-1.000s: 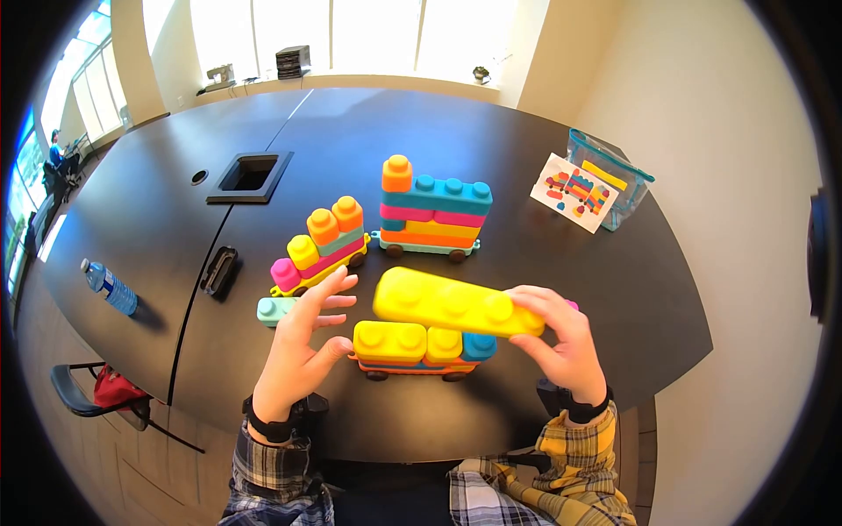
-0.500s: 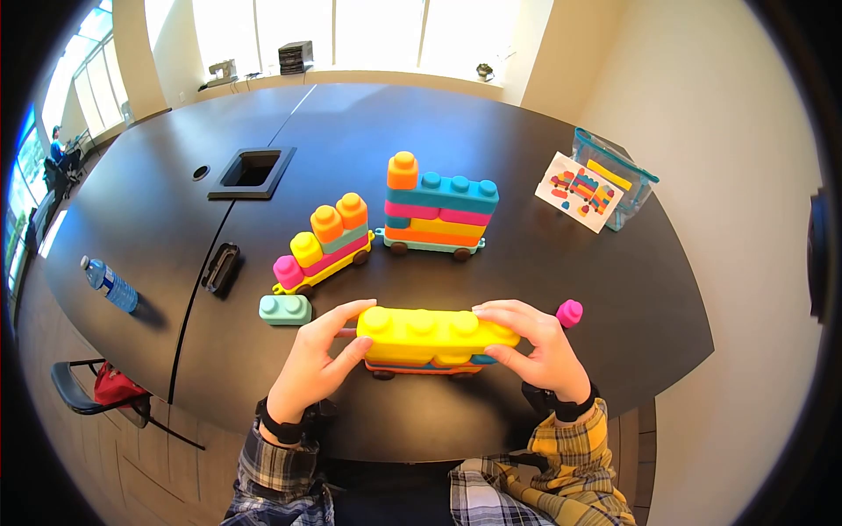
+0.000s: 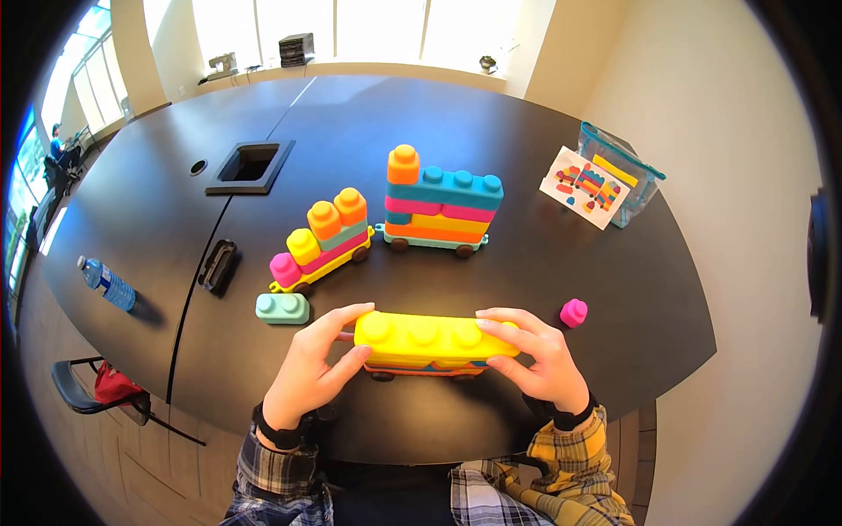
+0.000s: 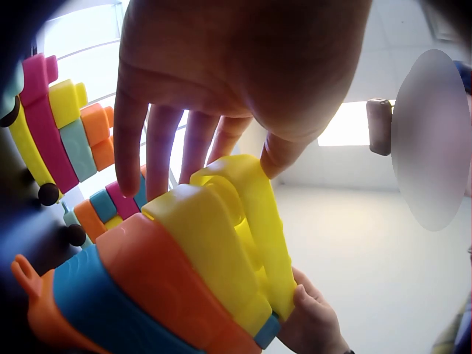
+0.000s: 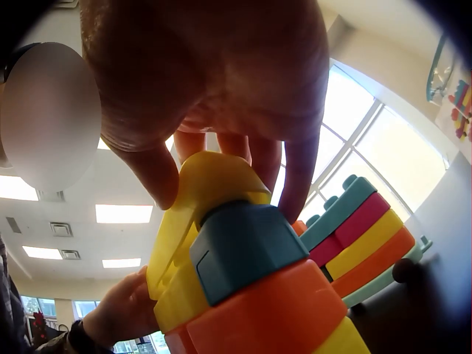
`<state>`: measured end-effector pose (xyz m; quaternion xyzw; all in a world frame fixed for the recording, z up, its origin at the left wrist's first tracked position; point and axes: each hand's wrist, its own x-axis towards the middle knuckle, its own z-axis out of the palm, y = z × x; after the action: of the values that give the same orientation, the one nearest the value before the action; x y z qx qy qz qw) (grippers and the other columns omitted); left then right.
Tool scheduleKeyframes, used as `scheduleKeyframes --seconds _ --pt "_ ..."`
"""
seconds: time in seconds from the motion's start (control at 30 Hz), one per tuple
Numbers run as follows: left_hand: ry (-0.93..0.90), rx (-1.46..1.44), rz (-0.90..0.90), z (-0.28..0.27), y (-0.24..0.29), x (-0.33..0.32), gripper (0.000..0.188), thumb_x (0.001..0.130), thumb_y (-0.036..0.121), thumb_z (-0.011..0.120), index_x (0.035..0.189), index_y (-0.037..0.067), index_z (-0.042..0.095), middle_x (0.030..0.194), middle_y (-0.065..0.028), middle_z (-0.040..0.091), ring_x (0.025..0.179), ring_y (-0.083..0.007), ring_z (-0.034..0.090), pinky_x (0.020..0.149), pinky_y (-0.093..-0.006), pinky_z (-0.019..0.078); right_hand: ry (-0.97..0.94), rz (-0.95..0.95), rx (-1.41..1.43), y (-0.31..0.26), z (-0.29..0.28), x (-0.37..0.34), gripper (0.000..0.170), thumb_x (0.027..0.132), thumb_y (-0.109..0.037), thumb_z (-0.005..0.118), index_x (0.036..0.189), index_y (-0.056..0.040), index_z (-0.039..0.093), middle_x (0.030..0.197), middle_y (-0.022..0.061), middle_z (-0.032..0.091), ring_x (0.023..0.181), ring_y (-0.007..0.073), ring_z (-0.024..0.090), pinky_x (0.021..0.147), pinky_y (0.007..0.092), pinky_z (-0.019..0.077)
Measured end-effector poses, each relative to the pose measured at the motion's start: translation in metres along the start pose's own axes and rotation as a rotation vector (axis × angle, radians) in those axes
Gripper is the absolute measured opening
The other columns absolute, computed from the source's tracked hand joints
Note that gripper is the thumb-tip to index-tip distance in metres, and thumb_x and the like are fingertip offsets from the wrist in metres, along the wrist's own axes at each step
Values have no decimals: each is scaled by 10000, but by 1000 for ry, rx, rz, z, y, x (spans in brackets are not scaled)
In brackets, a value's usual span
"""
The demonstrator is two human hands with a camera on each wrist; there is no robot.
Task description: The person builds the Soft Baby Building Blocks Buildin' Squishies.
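A long yellow block (image 3: 425,331) with studs on top lies over a wheeled stack of toy building blocks (image 3: 421,368). My left hand (image 3: 320,364) grips its left end between thumb and fingers. On the other end, my right hand (image 3: 537,355) holds it the same way, covering that corner. From the left wrist, a gap shows between the long block (image 4: 267,228) and the shorter yellow block (image 4: 199,236) below. The right wrist view has a teal block (image 5: 251,247) under its right end, above an orange block (image 5: 273,310).
Two built wagons, one stepped (image 3: 329,245) and one tall (image 3: 438,210), stand beyond the hands. A mint block (image 3: 282,308) lies left, a pink block (image 3: 574,313) right. Farther out are a picture card (image 3: 583,186), a clear bag (image 3: 645,188), a bottle (image 3: 107,282) and a black table socket (image 3: 250,167).
The right hand brought the long yellow block left and down onto the wheeled stack. My left hand, earlier spread beside the stack, now grips the block's left end. Little has moved since half a second ago.
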<state>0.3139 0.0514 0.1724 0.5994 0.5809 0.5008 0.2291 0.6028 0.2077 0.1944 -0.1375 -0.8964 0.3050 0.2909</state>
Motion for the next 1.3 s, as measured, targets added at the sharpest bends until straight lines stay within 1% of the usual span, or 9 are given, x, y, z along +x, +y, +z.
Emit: scheduleKeyframes --seconds 0.43,0.63,0.7,0.77,0.87,1.1,1.17,1.27,1.3 --pt "-33 -6 -60 0 -4 -5 482 952 74 703 1421 18 604 1296 -131 710 1183 -238 698 1004 -359 553 89 -1 74 7 19 -11 462 929 -67 763 1384 -79 683 1367 176 656 1218 370 667 1035 426 544" --pt "36 99 -100 -19 -16 -9 589 954 80 723 1510 52 530 1375 -134 669 1198 -284 672 1000 -383 549 137 113 73 1 17 -14 593 937 -102 762 1493 -53 560 1425 180 631 1273 351 645 1128 419 470" --pt "158 330 -83 -39 -36 -12 610 915 116 775 1473 47 538 1407 -167 627 1201 -346 646 1035 -414 525 204 167 197 10 20 -23 617 949 -129 757 1511 -37 521 1428 173 637 1297 321 634 1156 408 437" --pt "133 679 -4 -65 -58 -9 568 866 125 809 1383 44 589 1337 -164 645 1182 -364 628 1031 -433 522 183 190 201 11 20 -26 592 959 -142 751 1498 -34 531 1412 172 646 1293 313 635 1149 405 441" --pt "52 797 -66 -88 -96 -10 505 788 109 857 1240 50 641 1203 -140 648 1143 -374 618 982 -458 530 168 219 209 16 24 -31 559 976 -167 743 1480 -31 544 1381 170 662 1284 307 637 1135 399 447" --pt "-116 772 -196 -108 -118 -3 534 684 90 912 1145 64 643 1113 -146 633 1082 -380 626 939 -467 533 182 219 176 14 26 -29 546 981 -189 741 1472 -39 553 1354 177 671 1266 315 642 1114 391 457" --pt "-124 698 -151 -112 -114 0 529 699 106 919 1147 53 641 1071 -140 644 1015 -331 646 872 -422 542 177 223 172 16 25 -29 545 981 -193 741 1470 -38 555 1355 179 671 1267 316 643 1113 392 458" --pt "-10 422 -194 -91 -55 13 501 747 133 913 1158 44 640 1023 -123 645 914 -265 640 783 -364 535 170 229 180 19 25 -29 546 980 -199 742 1467 -36 559 1361 183 668 1272 320 642 1113 394 460" --pt "69 393 -63 -79 -37 17 475 795 151 898 1179 41 642 1013 -104 645 854 -222 618 727 -326 520 167 234 191 20 26 -29 547 979 -201 742 1467 -34 561 1367 185 667 1277 322 641 1113 396 460"
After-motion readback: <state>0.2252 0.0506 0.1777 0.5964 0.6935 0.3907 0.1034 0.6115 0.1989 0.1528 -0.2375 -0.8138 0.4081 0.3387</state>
